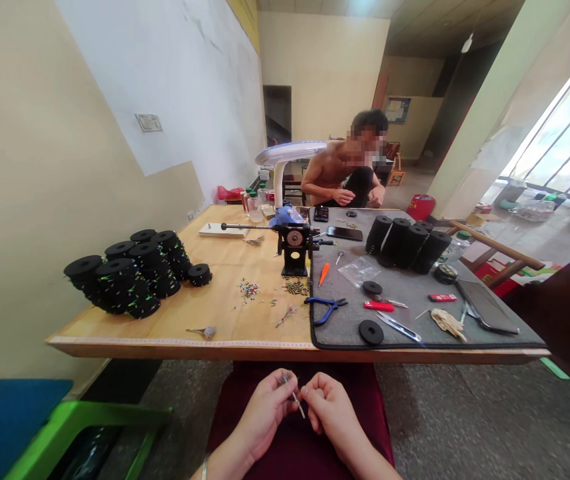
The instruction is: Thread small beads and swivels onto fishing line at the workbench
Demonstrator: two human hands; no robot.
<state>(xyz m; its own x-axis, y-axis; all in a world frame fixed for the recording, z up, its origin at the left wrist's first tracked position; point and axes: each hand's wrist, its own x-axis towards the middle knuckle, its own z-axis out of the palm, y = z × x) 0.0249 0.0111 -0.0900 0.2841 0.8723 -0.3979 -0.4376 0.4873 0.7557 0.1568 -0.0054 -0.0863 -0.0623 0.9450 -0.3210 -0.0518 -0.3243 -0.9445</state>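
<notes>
A thin metal pin (297, 402) (light, stiff, easily dropped) is pinched at its ends between left hand (263, 408) and right hand (331, 407), both grips narrow.

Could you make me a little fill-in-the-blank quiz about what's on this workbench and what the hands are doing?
1. The left hand and right hand pinch a thin metal piece held above the person's ____.
2. The pliers on the grey mat have ____ handles.
3. The stacked spools at the left of the wooden table are ____ in colour.
4. The hand-crank winder stands at the mat's ____ edge.

Missing words: lap; blue; black; left
</notes>
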